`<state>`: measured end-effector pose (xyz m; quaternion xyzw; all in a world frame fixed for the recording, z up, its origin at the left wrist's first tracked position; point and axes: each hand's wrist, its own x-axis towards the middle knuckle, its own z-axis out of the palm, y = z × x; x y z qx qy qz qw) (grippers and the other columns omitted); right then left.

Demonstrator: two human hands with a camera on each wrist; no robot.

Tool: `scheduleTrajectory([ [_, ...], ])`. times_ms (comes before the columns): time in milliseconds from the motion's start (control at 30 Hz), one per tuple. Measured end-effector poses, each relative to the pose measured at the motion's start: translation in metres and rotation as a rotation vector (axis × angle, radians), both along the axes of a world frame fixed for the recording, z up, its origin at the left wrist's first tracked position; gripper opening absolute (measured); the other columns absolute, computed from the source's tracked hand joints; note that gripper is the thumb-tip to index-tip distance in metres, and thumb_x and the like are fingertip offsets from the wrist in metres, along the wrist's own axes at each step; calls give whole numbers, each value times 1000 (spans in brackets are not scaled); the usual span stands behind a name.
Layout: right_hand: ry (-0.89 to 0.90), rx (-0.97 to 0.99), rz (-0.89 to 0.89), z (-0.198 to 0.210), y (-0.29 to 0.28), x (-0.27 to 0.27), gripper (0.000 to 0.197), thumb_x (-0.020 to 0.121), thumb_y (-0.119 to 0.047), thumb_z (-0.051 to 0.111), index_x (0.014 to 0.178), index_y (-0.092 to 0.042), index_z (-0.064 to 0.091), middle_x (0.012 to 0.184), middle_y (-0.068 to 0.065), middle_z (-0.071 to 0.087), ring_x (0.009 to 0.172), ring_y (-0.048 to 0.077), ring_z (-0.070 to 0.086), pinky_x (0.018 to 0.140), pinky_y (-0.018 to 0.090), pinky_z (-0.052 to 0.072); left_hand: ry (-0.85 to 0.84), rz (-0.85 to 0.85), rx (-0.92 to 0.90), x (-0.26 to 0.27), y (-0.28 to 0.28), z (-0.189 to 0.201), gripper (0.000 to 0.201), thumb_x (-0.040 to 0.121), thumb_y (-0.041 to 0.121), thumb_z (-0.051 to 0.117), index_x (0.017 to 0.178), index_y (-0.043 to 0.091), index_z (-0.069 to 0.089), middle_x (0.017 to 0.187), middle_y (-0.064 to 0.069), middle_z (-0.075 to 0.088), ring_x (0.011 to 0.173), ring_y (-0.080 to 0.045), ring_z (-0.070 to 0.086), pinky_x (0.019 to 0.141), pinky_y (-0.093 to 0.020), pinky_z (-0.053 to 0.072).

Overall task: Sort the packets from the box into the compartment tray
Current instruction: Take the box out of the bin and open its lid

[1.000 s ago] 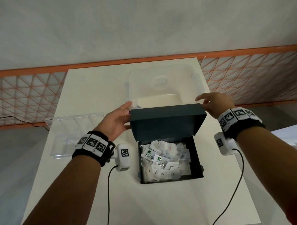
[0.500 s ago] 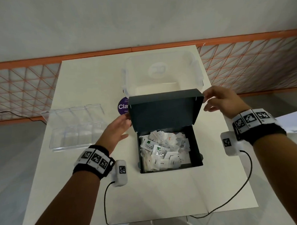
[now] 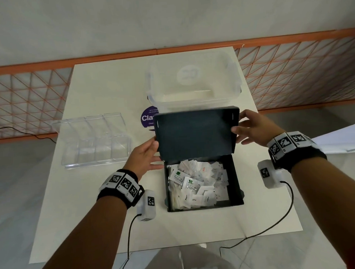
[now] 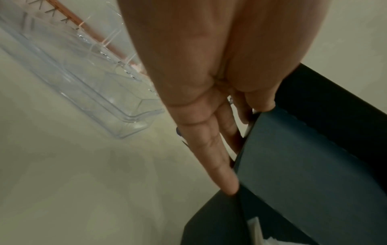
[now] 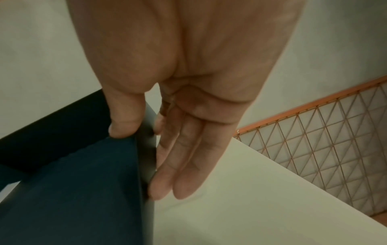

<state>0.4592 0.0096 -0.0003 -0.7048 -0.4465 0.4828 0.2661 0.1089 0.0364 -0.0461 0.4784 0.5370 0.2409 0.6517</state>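
A dark box sits mid-table, filled with several white packets, some marked Stevia. Its hinged lid stands raised behind the opening. My left hand pinches the lid's left edge low down, thumb in front and fingers behind; in the left wrist view the left hand lies along the lid. My right hand pinches the lid's right edge, and in the right wrist view the right hand has its thumb on the lid's inner face. The clear compartment tray lies left of the box with nothing in it.
A large clear plastic tub stands right behind the box, with a purple round label showing at its front left. Sensor cables trail off the table's front edge. An orange lattice fence runs behind the table.
Both hands have slid from the lid's top corners down onto its side edges, the left lower than the right. The lid has swung further back, so more packets show.
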Motion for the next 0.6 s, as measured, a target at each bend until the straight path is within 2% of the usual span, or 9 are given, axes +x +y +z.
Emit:
scheduleTrajectory([
  [67,-22,-30,6,-6,-3,-1,18,91,-17,69,95,-20,51,87,2,73,68,24,72,68,39,59,20,4,-31,-1,-7,-5,46,88,55,53,131,41,53,113,2,70,91,-20,72,71,-35,59],
  [200,-47,-70,-44,-19,-8,-7,17,92,-14,66,94,-22,52,91,8,70,63,20,67,66,38,58,53,55,-66,8,-13,-9,25,98,38,49,121,34,57,112,-6,68,85,-20,72,67,-36,60],
  [267,-72,-79,-52,-21,-11,-9,21,92,-11,66,106,-20,53,99,10,70,68,22,67,66,38,57,53,90,-74,11,-13,-9,23,98,33,51,120,31,57,111,-6,68,86,-20,72,65,-37,59],
  [333,-108,-81,-47,-23,-14,-13,39,90,-9,66,124,-19,50,110,7,67,77,25,68,69,39,57,36,134,-98,10,-14,-9,30,95,32,57,125,28,55,109,-5,69,89,-21,71,64,-37,59],
  [400,-251,-42,-19,-23,-19,-17,47,87,-13,70,129,-19,49,113,1,63,86,26,66,75,39,55,70,140,-110,7,-17,-10,35,93,34,60,127,28,53,109,-2,68,91,-20,71,65,-36,59],
  [500,-504,33,11,-24,-33,-27,32,83,-17,72,110,-18,55,101,-2,61,87,20,55,76,28,39,167,30,-173,4,-29,-15,34,93,43,57,124,30,52,115,2,63,96,-20,67,65,-35,59],
  [600,-510,21,67,-25,-46,-46,16,83,-13,69,84,-20,55,88,0,60,83,21,54,74,26,36,198,-56,-231,8,-40,-22,34,94,46,54,118,22,57,113,5,62,98,-22,65,66,-36,59],
])
